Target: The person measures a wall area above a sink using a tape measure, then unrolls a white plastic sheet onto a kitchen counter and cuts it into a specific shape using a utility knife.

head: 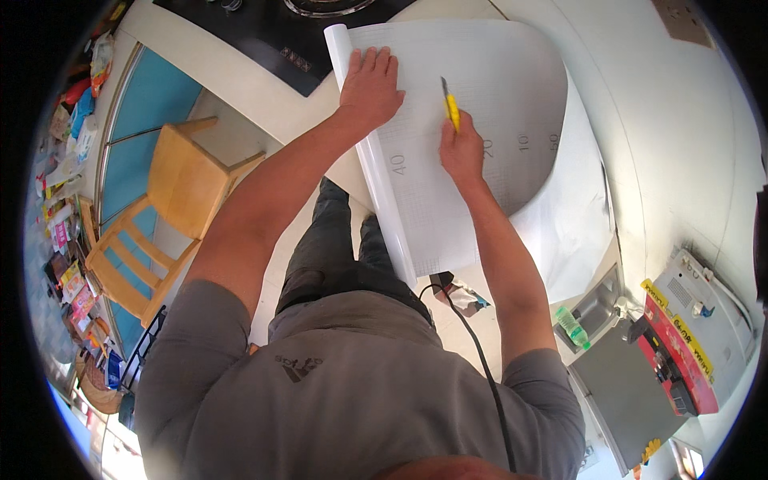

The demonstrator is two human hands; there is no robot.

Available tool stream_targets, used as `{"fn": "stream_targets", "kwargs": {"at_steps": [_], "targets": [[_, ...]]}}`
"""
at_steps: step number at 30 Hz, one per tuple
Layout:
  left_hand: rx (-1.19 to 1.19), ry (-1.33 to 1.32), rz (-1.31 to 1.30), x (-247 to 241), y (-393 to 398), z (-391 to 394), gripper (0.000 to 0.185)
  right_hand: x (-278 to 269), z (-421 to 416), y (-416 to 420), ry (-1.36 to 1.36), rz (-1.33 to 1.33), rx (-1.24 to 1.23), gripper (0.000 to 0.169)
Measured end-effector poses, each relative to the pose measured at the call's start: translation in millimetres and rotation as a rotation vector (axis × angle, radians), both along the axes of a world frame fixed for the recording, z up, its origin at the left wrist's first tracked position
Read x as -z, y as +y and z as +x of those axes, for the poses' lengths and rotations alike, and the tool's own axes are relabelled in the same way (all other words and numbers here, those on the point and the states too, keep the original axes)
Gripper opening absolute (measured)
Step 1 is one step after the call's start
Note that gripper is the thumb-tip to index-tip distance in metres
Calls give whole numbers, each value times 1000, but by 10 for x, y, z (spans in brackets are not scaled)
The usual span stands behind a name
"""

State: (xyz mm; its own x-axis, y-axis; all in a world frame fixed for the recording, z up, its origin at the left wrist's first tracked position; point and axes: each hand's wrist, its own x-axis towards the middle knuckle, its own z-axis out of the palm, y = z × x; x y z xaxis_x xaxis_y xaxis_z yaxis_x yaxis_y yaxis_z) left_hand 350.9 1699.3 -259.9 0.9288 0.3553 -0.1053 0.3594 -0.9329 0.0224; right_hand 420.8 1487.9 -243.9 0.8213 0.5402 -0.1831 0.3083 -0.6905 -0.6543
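A large sheet of white roll material [429, 210], its upturned face printed with a grid and numbers, lies over the counter and curls up and over at the right. Its left side is wound into a glossy roll [384, 198]. My left hand [373, 87] rests flat, fingers together, on the sheet and the roll's edge. In my right hand [462, 147] is a yellow utility knife [451, 111], its blade out and pointing away from me above the sheet. Whether the blade touches the sheet cannot be told.
A black gas hob [258, 42] adjoins the roll at the upper left. A wooden chair [189, 180] stands at the left. At the lower right are a sink [594, 300], a green-tinted plastic bottle [573, 327] and a red-and-grey case [681, 354]. A black cable [480, 348] hangs by my body.
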Motion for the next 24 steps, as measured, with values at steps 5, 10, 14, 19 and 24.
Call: {"fn": "stream_targets", "kwargs": {"at_steps": [5, 10, 14, 19, 24], "targets": [[5, 41, 17, -28, 212, 115, 69, 90, 156, 887, -10, -7, -19, 27], [6, 43, 39, -13, 279, 120, 65, 132, 245, 1377, -52, -155, -45, 28], [27, 65, 92, -4, 295, 117, 64, 137, 278, 1526, -57, -198, -48, 29], [26, 29, 102, 45, 355, 163, 64, 93, 304, 1591, -54, -267, -78, 30], [33, 11, 151, 30, 362, 171, 64, 98, 331, 1614, -65, -292, -91, 29]]}}
